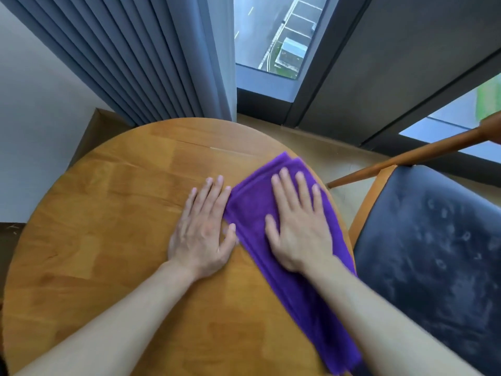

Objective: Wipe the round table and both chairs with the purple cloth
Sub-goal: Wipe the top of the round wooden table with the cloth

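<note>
The round wooden table (108, 226) fills the lower left of the head view. A folded purple cloth (252, 202) lies along its right side, reaching down to the near edge. My right hand (298, 221) presses flat on the cloth with straight, spread fingers. My left hand (203, 226) lies flat on the bare wood just left of the cloth, its thumb and forefinger touching the cloth's edge. One chair (433, 253) with a dark blue padded seat and a wooden frame stands right of the table. No second chair is in view.
Grey-blue pleated curtains (149, 63) hang behind the table. A tall window (271, 36) with a dark frame is at the back. The chair's wooden backrest rail (406, 158) angles up to the right. A white wall (32, 104) is on the left.
</note>
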`<state>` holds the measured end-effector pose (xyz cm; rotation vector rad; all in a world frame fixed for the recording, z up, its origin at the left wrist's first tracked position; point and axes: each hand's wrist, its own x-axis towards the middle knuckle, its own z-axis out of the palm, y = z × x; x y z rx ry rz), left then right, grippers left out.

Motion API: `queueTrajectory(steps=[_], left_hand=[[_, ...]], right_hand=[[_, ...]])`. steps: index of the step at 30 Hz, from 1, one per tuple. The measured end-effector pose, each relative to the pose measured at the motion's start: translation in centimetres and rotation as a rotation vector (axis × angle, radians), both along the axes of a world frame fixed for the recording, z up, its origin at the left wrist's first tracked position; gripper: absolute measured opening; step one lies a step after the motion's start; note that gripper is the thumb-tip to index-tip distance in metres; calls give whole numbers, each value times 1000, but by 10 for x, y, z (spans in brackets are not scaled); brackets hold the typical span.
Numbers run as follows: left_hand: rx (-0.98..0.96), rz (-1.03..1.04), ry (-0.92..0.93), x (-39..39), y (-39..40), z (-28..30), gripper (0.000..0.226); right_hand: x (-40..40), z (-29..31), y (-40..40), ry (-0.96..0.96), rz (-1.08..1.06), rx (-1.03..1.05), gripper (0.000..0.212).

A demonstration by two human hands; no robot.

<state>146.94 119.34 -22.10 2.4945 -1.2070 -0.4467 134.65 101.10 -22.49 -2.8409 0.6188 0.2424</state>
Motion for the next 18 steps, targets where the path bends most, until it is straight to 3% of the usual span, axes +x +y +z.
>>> queueTrajectory(steps=[4,6,14,18], left_hand=[[-4,11,-39,2,-1,0,73],[2,14,-49,1,-2,0,73],[-13,24,-71,-3,-3,-1,74],[15,13,-104,-2,-2,-3,73]], right_hand=[[54,3,-37,-8,-324,41,75],[57,3,-27,-13,-362,25,74],[-38,4,50,19,-11,35,79],[-56,4,39,31,130,47,86]])
